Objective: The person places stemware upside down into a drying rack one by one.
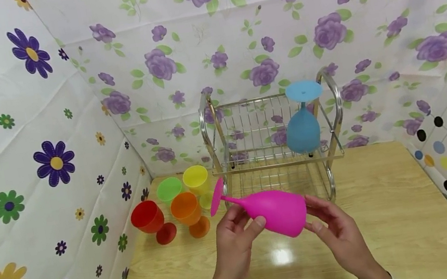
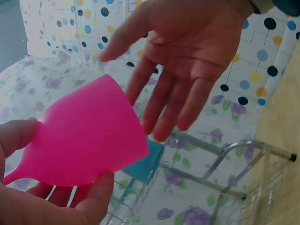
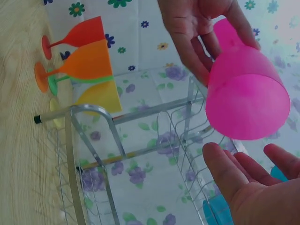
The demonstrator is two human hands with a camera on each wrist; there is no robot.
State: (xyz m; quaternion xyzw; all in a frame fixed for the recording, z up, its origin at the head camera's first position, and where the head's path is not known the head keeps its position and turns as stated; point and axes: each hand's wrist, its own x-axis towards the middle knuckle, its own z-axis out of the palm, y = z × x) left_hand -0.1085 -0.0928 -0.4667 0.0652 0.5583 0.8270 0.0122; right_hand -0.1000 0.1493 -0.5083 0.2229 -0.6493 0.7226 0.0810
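A pink plastic goblet (image 1: pixel 278 211) lies on its side in the air above the table, its base to the left and its mouth to the right. My left hand (image 1: pixel 236 242) grips the bowl near the stem, thumb on the near side. Beside the rim is my right hand (image 1: pixel 341 233), its fingers spread and loosely extended. In the right wrist view the fingers (image 3: pixel 225 171) of that hand stand apart from the goblet's mouth. A blue goblet (image 1: pixel 303 131) sits upside down on the upper tier of a metal dish rack (image 1: pixel 276 165), at its right end.
On the table (image 1: pixel 397 209) to the left stand red (image 1: pixel 147 217), orange (image 1: pixel 185 209), green (image 1: pixel 169 190) and yellow (image 1: pixel 196 180) goblets, upright and close together. Patterned cloth (image 1: pixel 254 56) hangs behind the rack and along both sides.
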